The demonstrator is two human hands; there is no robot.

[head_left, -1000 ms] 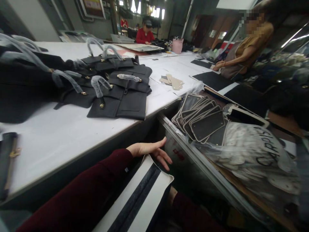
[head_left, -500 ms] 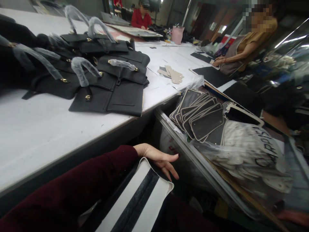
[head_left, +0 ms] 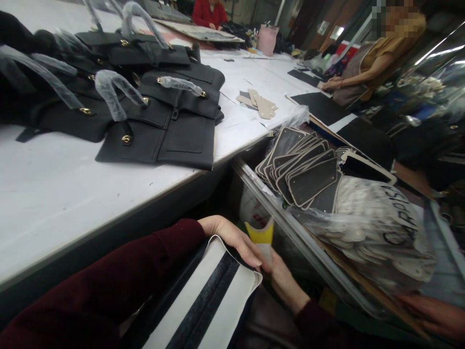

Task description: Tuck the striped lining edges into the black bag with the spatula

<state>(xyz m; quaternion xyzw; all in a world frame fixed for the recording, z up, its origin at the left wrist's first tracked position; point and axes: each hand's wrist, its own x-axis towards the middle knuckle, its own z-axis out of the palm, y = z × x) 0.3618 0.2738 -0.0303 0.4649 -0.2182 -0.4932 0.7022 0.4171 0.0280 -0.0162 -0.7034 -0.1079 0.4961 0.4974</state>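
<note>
Dim overall; white tabletop [head_left: 72,194] bright, deep shadow beneath; outer edges blurred, stretched.

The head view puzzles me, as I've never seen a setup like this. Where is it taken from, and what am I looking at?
There is no machine here: a person works with two bare hands, and a camera worn on their head looks forward and down. The left hand bends over the near corner of a black piece with white bands. The right hand, beside it, appears to hold a yellow-and-white item, too blurred to name. On the white table lie black bags with wrapped handles and some pale cut pieces. To the right is a stack of dark panels with pale edges.
</note>
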